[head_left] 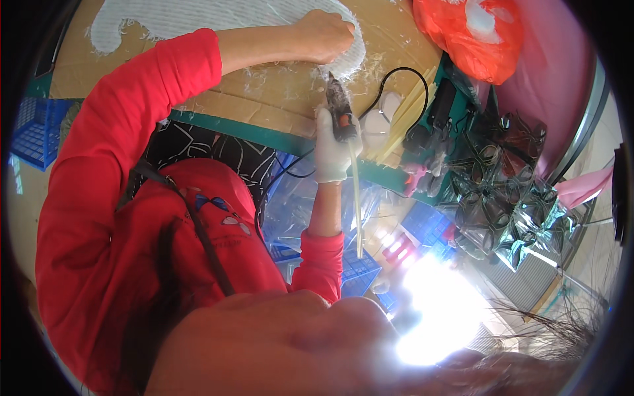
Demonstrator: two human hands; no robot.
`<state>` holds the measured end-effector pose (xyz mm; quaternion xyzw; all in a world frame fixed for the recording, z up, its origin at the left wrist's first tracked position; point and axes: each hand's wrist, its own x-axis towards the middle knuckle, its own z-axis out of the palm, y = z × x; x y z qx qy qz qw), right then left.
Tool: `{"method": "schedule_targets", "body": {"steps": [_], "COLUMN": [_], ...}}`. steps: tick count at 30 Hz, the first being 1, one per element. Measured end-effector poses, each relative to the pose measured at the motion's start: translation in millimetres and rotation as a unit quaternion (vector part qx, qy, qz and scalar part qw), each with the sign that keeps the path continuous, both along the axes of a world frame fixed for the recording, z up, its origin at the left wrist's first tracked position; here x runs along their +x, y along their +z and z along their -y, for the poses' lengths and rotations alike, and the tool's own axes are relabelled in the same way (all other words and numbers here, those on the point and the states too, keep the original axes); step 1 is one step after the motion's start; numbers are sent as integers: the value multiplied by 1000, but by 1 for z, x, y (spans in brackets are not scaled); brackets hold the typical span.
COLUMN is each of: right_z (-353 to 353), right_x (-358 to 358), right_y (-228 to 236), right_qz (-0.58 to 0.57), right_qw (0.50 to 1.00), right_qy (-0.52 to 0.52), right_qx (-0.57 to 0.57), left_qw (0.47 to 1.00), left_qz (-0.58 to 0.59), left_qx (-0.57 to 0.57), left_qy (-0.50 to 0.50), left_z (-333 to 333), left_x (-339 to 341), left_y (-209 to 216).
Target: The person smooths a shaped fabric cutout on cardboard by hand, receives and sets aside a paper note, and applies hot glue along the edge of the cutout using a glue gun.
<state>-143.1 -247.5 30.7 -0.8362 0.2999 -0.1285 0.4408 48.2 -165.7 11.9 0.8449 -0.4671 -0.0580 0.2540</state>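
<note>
A white, ribbed fabric-like piece [218, 14] with frayed edges and a curved outline lies on the cardboard [251, 99]. My left hand [323, 37] is bare and closed at its right end. What its fingers pinch is hidden beneath them. My right hand [332, 148], in a white glove, grips a hot glue gun [340, 109]. The nozzle points away from me, at the near edge of the white piece, just below my left hand. A long translucent glue stick [358, 211] sticks out of the gun's back end.
Loose white fibres litter the cardboard. Right of the gun are a black cord [426, 99], pale yellow strips [404, 125] and a red plastic bag [472, 39]. Dark shiny bow-like pieces [495, 191] pile up at the right. Blue baskets [36, 135] stand left and below. Bright glare covers the lower right.
</note>
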Motion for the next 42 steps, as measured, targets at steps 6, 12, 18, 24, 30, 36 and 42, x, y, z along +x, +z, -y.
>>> {"method": "schedule_targets", "body": {"steps": [6, 12, 18, 24, 30, 36, 42], "right_z": [-4, -4, 1, -5, 1, 1, 6], "right_x": [4, -1, 3, 6, 5, 4, 0], "right_y": [2, 4, -4, 4, 1, 2, 3], "right_qz": [-45, -7, -26, -70, -43, -41, -6], "right_qw": [997, 1000, 999, 996, 999, 999, 998], "right_qy": [12, 4, -32, 12, -23, -14, -33], "right_qx": [-64, 13, 6, -58, 16, 23, 48], "left_qw": [1000, 1000, 1000, 999, 999, 998, 999], "left_qz": [-13, -20, -16, -27, -29, -45, -45], "left_qx": [6, 9, 4, 27, 24, 32, 22], "left_qy": [2, 4, -1, 5, 5, 2, 5], "left_z": [0, 0, 0, 0, 0, 1, 0], "left_x": [0, 0, 0, 0, 0, 0, 1], "left_y": [3, 2, 4, 5, 3, 5, 3]}}
